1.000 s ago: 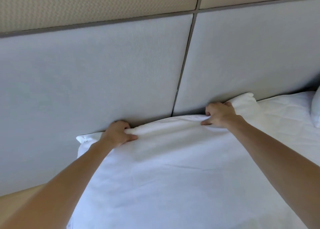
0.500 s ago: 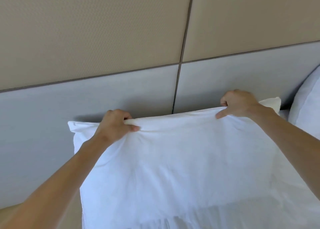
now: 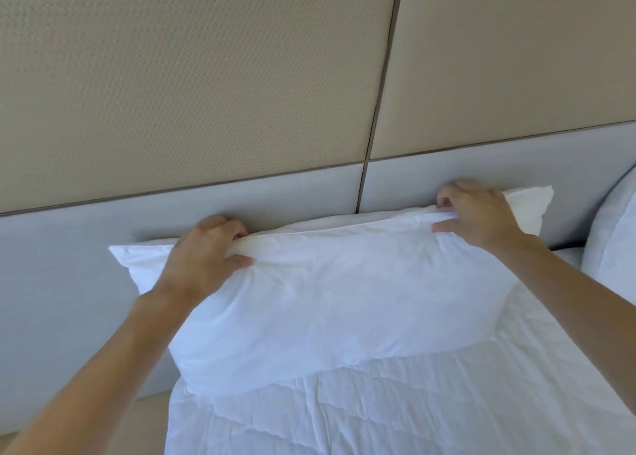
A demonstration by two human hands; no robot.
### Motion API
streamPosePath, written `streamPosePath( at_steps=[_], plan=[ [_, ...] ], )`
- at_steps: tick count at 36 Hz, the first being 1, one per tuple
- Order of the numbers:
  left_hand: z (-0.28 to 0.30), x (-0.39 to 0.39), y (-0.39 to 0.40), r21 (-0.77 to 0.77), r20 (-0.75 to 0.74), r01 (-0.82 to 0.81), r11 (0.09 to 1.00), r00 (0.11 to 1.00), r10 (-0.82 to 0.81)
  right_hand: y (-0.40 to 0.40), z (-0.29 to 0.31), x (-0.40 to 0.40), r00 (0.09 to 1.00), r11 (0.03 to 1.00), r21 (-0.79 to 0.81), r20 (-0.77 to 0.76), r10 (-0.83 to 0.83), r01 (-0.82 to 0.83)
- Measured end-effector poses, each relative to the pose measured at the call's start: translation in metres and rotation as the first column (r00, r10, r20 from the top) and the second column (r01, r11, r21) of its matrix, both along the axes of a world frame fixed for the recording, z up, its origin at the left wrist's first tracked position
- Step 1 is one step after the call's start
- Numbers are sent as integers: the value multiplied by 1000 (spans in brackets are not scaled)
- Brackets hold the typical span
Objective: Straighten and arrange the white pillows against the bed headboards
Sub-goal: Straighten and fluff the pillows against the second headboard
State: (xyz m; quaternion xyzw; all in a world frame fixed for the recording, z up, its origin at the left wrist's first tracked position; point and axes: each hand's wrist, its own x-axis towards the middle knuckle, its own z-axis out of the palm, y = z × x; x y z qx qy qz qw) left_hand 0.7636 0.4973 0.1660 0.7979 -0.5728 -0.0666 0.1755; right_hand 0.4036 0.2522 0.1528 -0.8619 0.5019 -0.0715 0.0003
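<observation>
Hiding fingertips (image 3: pixel 220 224) behind pillow (image 3: pixel 344 299)

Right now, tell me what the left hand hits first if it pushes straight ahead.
Probably the grey headboard panel: the left hand grips the pillow top edge, fingers curled behind, almost touching it. Exact gap unclear.

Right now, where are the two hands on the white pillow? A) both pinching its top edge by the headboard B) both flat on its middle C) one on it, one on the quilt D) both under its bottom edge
A: the left hand and the right hand each pinch the top edge of the white pillow, which stands against the grey headboard.
</observation>
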Motion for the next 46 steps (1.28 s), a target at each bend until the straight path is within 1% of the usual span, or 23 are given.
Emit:
streamPosePath(
  at_steps=[2, 3, 5, 7, 8, 11, 14, 19, 21, 22, 23, 25, 27, 30, 32, 34, 37, 40, 42, 44, 46],
  plan=[
    [4, 12, 6, 67, 48, -28, 997, 999, 25, -1, -1, -7, 999, 1000, 18, -40, -19, 19],
    [8, 16, 8, 92, 45, -45, 995, 998, 41, -1, -2, -10, 997, 999, 3, -61, -42, 42],
    [14, 20, 10, 158, 4, -57, 986, 998, 57, -1, 1, -12, 991, 993, -61, -83, -104, 99],
    [23, 20, 12, 236, -57, -28, 971, 997, 42, -6, 10, -12, 989, 981, -145, -64, -136, 126],
    [28, 20, 13, 248, -94, -7, 969, 995, 31, -9, 17, -11, 989, 977, -174, -55, -137, 126],
    [41, 18, 18, 172, -139, 12, 985, 990, 12, -17, 33, -9, 990, 971, -201, -35, -138, 128],
    [38, 14, 20, 82, -133, -36, 996, 990, 47, -16, 32, -8, 987, 964, -221, -16, -157, 150],
    [17, 35, 35, 47, -54, -85, 995, 995, 87, 1, 22, -3, 968, 979, -30, -147, -202, 200],
    [16, 50, 49, 4, -30, -84, 996, 996, 84, 11, 24, 6, 952, 970, 75, -225, -208, 230],
    [17, 57, 57, 10, -13, -87, 996, 996, 87, 16, 24, 13, 946, 961, 145, -260, -192, 235],
    [18, 66, 64, 37, 10, -99, 994, 995, 98, 23, 25, 22, 950, 954, 201, -263, -167, 223],
    [19, 82, 76, 87, 18, -151, 985, 988, 150, 39, 26, 46, 979, 958, 257, -189, -78, 126],
    [20, 89, 82, 102, -70, -197, 975, 976, 204, 57, 27, 80, 993, 956, 286, -80, 84, -58],
    [14, 92, 83, 26, -184, -253, 967, 950, 253, 90, 22, 142, 949, 876, 366, 98, 298, -313],
    [9, 94, 81, -65, -223, -305, 950, 933, 284, 111, 17, 178, 927, 852, 365, 148, 345, -376],
    [9, 95, 80, -167, -226, -331, 929, 930, 291, 132, 15, 207, 923, 868, 314, 160, 350, -383],
    [12, 95, 79, -294, -146, -286, 912, 957, 252, 155, 10, 231, 912, 899, 175, 162, 377, -403],
    [13, 100, 79, -385, -86, -234, 893, 972, 218, 156, 10, 243, 943, 953, 60, 172, 284, -298],
    [12, 101, 80, -424, -88, -222, 878, 975, 204, 149, 15, 247, 949, 965, 24, 191, 252, -261],
    [8, 101, 82, -449, -116, -218, 866, 976, 185, 147, 18, 249, 953, 966, 14, 171, 251, -258],
    [-1, 102, 85, -450, -222, -258, 855, 960, 173, 149, 16, 250, 958, 965, 37, 136, 253, -260]
  ],
)
